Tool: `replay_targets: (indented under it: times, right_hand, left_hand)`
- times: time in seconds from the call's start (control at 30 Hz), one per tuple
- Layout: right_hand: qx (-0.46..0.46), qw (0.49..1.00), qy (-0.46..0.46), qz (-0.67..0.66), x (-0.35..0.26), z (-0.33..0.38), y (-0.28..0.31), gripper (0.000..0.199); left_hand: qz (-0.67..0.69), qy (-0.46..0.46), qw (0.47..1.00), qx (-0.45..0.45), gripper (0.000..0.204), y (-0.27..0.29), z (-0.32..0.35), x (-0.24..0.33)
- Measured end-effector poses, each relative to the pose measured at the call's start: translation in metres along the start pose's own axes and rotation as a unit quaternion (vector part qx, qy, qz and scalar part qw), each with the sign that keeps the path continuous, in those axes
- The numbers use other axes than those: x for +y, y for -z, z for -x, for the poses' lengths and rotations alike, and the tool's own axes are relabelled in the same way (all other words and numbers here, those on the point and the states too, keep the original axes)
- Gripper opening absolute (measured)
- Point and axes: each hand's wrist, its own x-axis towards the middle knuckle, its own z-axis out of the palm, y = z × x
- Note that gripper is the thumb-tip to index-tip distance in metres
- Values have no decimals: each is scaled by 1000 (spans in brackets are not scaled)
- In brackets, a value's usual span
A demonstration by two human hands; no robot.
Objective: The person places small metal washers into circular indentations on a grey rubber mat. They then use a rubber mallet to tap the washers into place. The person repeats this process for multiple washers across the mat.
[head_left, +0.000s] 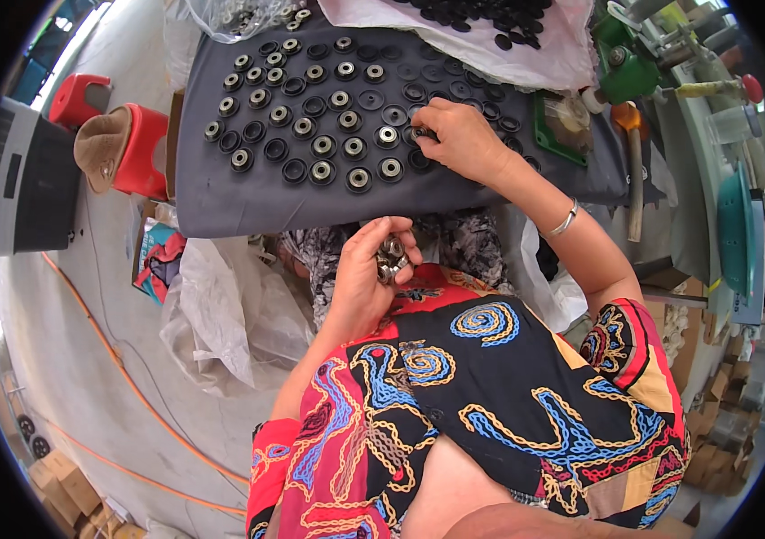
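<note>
My left hand [366, 269] is cupped around several small shiny metal ball bearings [391, 259], held in front of the table's near edge. Over the right part of the grey-covered table, my right hand [465, 139] has thumb and fingers pinched on a ball bearing [424, 134], mostly hidden by the fingertips. Just beside it lies a black ring [418, 160]. Many black rings are spread over the cloth. Those toward the left and middle mostly carry a bearing in the centre, such as this seated bearing [390, 168]. Rings around my right hand, like one black ring [394, 115], show no bearing.
A white sack [571, 54] with loose black discs [504, 40] lies at the far side, beside a clear bag of bearings [243, 18]. On the right are a green tray [562, 130], a hammer [631, 162] and a green machine [629, 76]. Red stools [144, 144] stand left.
</note>
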Motion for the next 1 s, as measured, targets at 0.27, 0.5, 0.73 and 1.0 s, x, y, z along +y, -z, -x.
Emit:
replay_targets:
  times: [0.27, 0.5, 0.73, 1.0]
  right_hand:
    - [-35, 997, 24, 61, -5, -4, 0, 12]
    - [-31, 997, 44, 64, -3, -9, 1, 11]
    - [-22, 996, 44, 79, -2, -6, -7, 15]
    - [33, 989, 128, 72, -38, 27, 16, 14]
  left_hand:
    - [40, 23, 999, -16, 31, 5, -4, 0]
    - [42, 24, 999, -12, 32, 5, -2, -2]
    - [53, 21, 998, -13, 36, -2, 0, -1]
    - [22, 22, 999, 29, 44, -11, 5, -3]
